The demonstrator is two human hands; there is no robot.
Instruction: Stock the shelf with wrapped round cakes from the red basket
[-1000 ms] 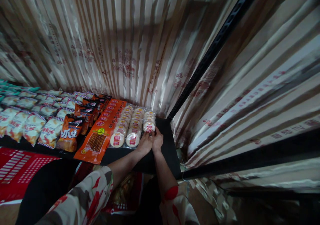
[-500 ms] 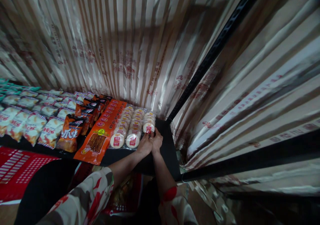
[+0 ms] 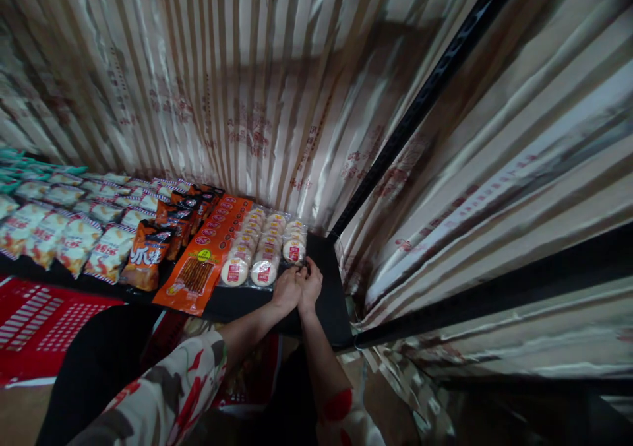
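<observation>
My left hand (image 3: 287, 290) and my right hand (image 3: 310, 286) meet at the front of the shortest row of round white packaged cakes (image 3: 294, 252). Both have curled fingers pressed close together, and whatever lies between the fingertips is too small and dark to make out. Two longer rows of the same cakes, a middle row (image 3: 264, 271) and a left row (image 3: 234, 272), lie in clear wrappers with red labels. Beside them an orange packet of brown sticks (image 3: 194, 278) lies flat on the black shelf (image 3: 326, 301).
Orange and black snack bags (image 3: 147, 256) stand left of the orange packet, then several rows of white snack bags (image 3: 107, 253). A red plastic basket (image 3: 59, 324) sits below the shelf front. A black metal post (image 3: 395, 129) rises at the right corner before a pleated curtain (image 3: 277, 103).
The view has shifted slightly, carrying the left-side bags rightward. My fingertips, earlier against the front cake of the short row, are now slightly nearer me, with a small gap showing.
</observation>
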